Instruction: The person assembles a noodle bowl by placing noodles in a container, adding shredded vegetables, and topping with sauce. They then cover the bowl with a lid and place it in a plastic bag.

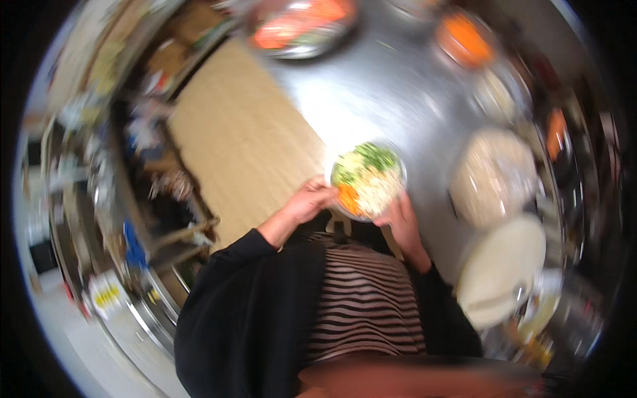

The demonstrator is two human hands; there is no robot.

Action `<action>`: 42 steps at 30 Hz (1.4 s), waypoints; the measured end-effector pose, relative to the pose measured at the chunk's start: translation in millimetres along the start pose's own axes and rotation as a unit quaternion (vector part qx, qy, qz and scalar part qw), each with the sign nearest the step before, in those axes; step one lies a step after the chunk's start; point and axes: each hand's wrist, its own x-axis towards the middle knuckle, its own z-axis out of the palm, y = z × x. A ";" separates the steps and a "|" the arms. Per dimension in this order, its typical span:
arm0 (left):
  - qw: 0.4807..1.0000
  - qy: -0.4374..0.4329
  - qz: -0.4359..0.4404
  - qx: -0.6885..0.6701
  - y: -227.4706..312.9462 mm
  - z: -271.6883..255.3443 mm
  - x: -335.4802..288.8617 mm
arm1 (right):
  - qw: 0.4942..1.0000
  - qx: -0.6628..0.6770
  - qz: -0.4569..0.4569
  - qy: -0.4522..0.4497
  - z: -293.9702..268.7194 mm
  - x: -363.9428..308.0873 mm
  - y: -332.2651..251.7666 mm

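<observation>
A round bowl with a pale rim (403,166) is held in front of me at the near edge of the metal counter. Inside it lie shredded green vegetables (378,156), orange shreds (348,199) and chopped whitish pieces (381,187), each in its own section. My left hand (313,199) grips the bowl's left rim, fingers closed on it. On the near right side, my right hand (401,221) holds the bowl, its fingers partly hidden beneath and behind the rim.
Brown cardboard (242,132) covers the counter's left part. A large bowl of orange-red food (302,26) stands far left. Along the right are a container of orange food (466,40), a whitish container (494,93), a plastic-wrapped beige bundle (494,176) and a pale round board (504,268).
</observation>
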 end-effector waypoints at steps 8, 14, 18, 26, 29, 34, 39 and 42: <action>0.967 0.119 0.134 -0.179 -20.4 57.6 -41.8 | 0.972 -0.131 0.004 -0.196 -7.6 0.1 -116.3; 0.930 0.212 0.217 -0.208 -9.5 98.3 -69.3 | 0.942 -0.136 0.024 -0.305 -13.1 42.0 -159.2; 0.886 0.310 0.287 -0.192 -22.8 109.5 -66.6 | 0.929 -0.117 0.017 -0.352 -26.6 74.6 -151.6; 0.754 0.467 0.412 -0.208 -68.8 59.1 -41.6 | 0.880 -0.187 0.008 -0.437 -47.5 172.0 -62.2; 0.698 0.502 0.469 -0.204 -59.1 25.0 -50.9 | 0.873 -0.181 -0.005 -0.452 -10.6 228.0 -45.0; 0.600 0.562 0.526 -0.217 6.9 -29.0 -84.4 | 0.833 -0.184 -0.072 -0.516 177.1 327.2 -81.8; 0.528 0.586 0.562 -0.250 72.5 -76.8 -123.2 | 0.765 -0.202 -0.157 -0.591 378.4 345.8 -143.9; 0.503 0.575 0.583 -0.277 86.8 -99.6 -123.7 | 0.720 -0.210 -0.167 -0.639 467.0 341.7 -155.6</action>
